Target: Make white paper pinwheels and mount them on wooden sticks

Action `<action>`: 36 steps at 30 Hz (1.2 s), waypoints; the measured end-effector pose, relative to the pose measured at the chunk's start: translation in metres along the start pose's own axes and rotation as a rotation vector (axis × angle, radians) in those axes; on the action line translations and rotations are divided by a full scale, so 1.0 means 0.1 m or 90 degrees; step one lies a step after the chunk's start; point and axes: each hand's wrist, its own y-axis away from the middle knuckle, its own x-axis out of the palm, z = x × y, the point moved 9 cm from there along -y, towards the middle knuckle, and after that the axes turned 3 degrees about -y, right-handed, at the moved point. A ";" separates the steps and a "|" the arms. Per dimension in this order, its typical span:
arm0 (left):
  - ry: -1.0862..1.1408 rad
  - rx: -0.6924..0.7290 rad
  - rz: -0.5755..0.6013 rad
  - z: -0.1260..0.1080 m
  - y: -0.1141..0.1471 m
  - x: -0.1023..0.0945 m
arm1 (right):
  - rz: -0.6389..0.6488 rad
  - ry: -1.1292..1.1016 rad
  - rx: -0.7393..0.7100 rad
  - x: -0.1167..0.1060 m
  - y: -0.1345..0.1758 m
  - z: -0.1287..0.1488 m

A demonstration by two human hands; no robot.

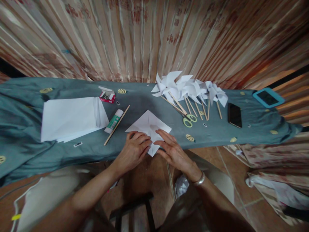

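Note:
A square white sheet of paper [147, 120] lies turned corner-up on the cloth, its lower corner reaching past the table's front edge. Crease lines run across it and meet near its middle. My left hand [136, 146] is on its lower left side, fingers bent together and closed on the paper near the centre. On the lower right side, my right hand [172, 149] rests with its fingers apart, fingertips touching the paper. What lies under my left fingers is hidden. Left of the sheet are a glue stick [114, 121] and a thin wooden stick [117, 125].
Several paper pinwheels [169, 84] on sticks lie at the back right, with green-handled scissors [189, 120] before them. Further right are a phone [234, 115] and a blue-framed tablet [268, 97]. A paper stack [69, 117] and a small red box [107, 95] lie left.

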 end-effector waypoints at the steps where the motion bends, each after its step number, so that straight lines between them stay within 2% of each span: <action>1: -0.001 0.003 -0.002 0.00 0.00 0.00 | -0.005 -0.019 0.002 -0.01 0.00 -0.01; 7: -0.003 0.007 -0.014 -0.02 -0.03 -0.03 | -0.030 -0.127 0.054 -0.04 -0.04 -0.15; 15: -0.006 0.005 -0.023 -0.02 -0.02 -0.03 | -0.157 -0.170 0.124 -0.11 -0.10 -0.28; 20: 0.005 0.007 -0.025 -0.01 -0.02 -0.03 | -0.163 -0.209 0.155 -0.10 -0.11 -0.30; 24: 0.018 0.002 -0.024 -0.01 -0.03 -0.05 | -0.164 -0.229 0.226 -0.07 -0.08 -0.40; 36: 0.016 -0.022 -0.073 0.05 -0.04 -0.17 | -0.197 -0.172 0.324 -0.12 -0.10 -0.46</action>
